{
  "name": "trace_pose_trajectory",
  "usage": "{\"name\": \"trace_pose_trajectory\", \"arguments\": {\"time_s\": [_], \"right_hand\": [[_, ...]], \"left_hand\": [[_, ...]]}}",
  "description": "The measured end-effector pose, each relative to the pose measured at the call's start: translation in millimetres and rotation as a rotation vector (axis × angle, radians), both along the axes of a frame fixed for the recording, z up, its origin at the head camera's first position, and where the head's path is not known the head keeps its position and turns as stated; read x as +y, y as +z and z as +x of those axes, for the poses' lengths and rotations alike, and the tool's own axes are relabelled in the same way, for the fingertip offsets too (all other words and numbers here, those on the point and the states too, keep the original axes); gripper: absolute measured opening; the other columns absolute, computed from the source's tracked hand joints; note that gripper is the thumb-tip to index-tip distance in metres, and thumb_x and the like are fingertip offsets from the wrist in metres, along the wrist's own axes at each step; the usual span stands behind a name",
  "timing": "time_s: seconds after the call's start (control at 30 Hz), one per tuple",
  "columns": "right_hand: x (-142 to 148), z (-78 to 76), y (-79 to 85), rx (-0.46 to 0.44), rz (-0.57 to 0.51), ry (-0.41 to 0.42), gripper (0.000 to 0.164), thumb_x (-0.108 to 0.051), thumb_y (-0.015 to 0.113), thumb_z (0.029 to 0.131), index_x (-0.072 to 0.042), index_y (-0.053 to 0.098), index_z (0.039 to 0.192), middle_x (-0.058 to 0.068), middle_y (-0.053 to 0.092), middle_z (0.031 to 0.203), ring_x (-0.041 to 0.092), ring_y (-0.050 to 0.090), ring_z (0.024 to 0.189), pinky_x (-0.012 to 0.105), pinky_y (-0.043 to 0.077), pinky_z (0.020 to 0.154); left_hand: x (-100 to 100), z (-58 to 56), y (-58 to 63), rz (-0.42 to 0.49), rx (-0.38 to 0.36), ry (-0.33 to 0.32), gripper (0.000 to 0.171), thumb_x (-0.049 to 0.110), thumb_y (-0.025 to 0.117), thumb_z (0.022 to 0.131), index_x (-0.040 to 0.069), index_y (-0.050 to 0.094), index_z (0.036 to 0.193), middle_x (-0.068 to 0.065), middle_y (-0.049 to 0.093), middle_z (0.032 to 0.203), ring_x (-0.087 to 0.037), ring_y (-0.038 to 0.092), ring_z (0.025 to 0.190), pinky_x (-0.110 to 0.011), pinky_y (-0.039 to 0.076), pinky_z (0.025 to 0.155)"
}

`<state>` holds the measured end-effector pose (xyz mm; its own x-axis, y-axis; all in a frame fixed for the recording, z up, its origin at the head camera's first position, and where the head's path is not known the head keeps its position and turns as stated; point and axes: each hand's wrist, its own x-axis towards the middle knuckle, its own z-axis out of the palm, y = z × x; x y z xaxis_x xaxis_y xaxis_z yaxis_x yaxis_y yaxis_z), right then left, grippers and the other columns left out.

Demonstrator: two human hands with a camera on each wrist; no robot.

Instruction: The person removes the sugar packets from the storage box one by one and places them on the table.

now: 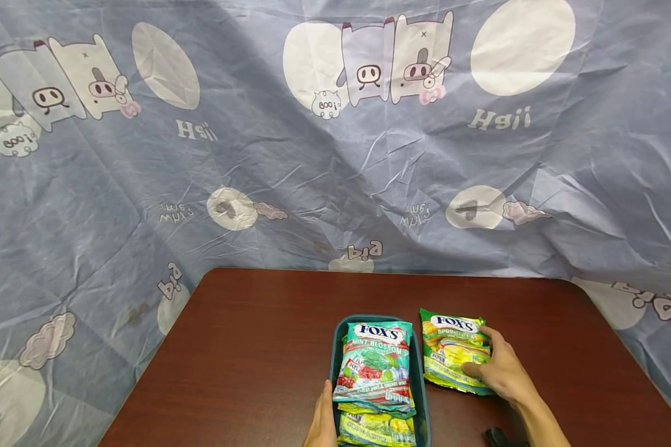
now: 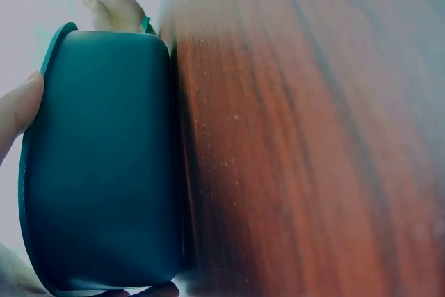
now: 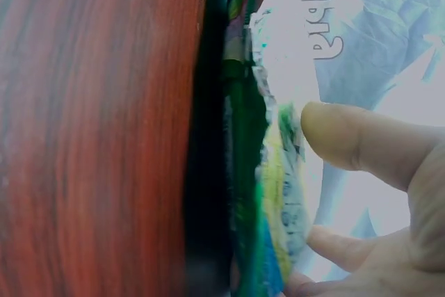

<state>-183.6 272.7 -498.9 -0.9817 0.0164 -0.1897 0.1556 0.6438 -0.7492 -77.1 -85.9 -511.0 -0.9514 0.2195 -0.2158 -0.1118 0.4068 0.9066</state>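
Observation:
My left hand (image 1: 322,419) holds the near left corner of a dark teal plastic container (image 1: 423,403). In the left wrist view its thumb (image 2: 22,109) lies on the rim, with fingertips partly hidden along the side. Inside the container, a mint blossom candy bag (image 1: 373,366) overlaps a yellow candy bag (image 1: 376,429). To the right of the container, my right hand (image 1: 506,369) grips the right edge of a green and yellow spring tea candy bag (image 1: 453,351). Its thumb is over the printed face, its other fingers along the edge.
A brown wooden table (image 1: 246,354) bears everything. Grey-blue cartoon-printed fabric (image 1: 335,155) hangs behind the table and along the left. A small black object (image 1: 496,437) shows by the right wrist at the bottom edge.

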Motion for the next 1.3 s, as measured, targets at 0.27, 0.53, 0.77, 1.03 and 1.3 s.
{"name": "trace_pose_trajectory", "arguments": {"time_s": [0.27, 0.53, 0.77, 1.03, 1.3], "right_hand": [[0, 9.8, 8.5, 0.063, -0.054, -0.053, 0.109, -0.029, 0.079, 0.078, 0.005, 0.002, 0.148, 0.034, 0.025, 0.136, 0.047, 0.038, 0.113, 0.054, 0.041, 0.085], [-7, 17.0, 24.8, 0.096, -0.094, -0.057, 0.116, -0.036, 0.078, 0.078, -0.002, -0.005, 0.150, 0.030, 0.026, 0.142, 0.042, 0.043, 0.117, 0.045, 0.047, 0.081], [-16, 24.1, 42.0, 0.173, -0.212, -0.040, 0.109, -0.031, 0.076, 0.082, -0.007, -0.005, 0.152, 0.026, 0.029, 0.143, 0.041, 0.046, 0.118, 0.031, 0.051, 0.076], [-27, 34.7, 56.2, 0.278, -0.390, -0.052, 0.094, -0.022, 0.071, 0.088, -0.015, 0.003, 0.153, 0.017, 0.035, 0.141, 0.006, 0.056, 0.108, 0.024, 0.052, 0.076], [-39, 43.1, 67.6, 0.326, -0.480, -0.018, 0.091, -0.011, 0.071, 0.086, -0.018, 0.008, 0.152, 0.011, 0.036, 0.141, 0.006, 0.056, 0.110, 0.024, 0.052, 0.077]], "left_hand": [[-5, -0.3, -8.1, -0.093, 0.210, -0.042, 0.115, 0.060, 0.066, 0.079, -0.007, 0.002, 0.148, -0.035, 0.018, 0.147, -0.049, 0.026, 0.130, -0.068, 0.029, 0.095], [-3, -1.1, -7.7, -0.143, 0.257, -0.017, 0.110, 0.051, 0.071, 0.079, -0.008, 0.008, 0.148, -0.034, 0.023, 0.145, -0.047, 0.031, 0.129, -0.064, 0.035, 0.093], [-3, -0.6, -6.6, -0.132, 0.240, -0.026, 0.112, 0.048, 0.073, 0.078, -0.008, 0.006, 0.147, -0.035, 0.022, 0.145, -0.047, 0.031, 0.128, -0.064, 0.035, 0.092], [-3, -1.0, -2.5, -0.111, 0.184, -0.041, 0.114, 0.046, 0.076, 0.078, -0.006, 0.002, 0.148, -0.034, 0.017, 0.147, -0.047, 0.027, 0.130, -0.066, 0.032, 0.094], [-4, -0.2, -3.6, -0.026, 0.081, -0.061, 0.121, 0.047, 0.077, 0.076, 0.000, -0.006, 0.150, -0.031, 0.007, 0.151, -0.045, 0.019, 0.133, -0.070, 0.024, 0.096]]}}
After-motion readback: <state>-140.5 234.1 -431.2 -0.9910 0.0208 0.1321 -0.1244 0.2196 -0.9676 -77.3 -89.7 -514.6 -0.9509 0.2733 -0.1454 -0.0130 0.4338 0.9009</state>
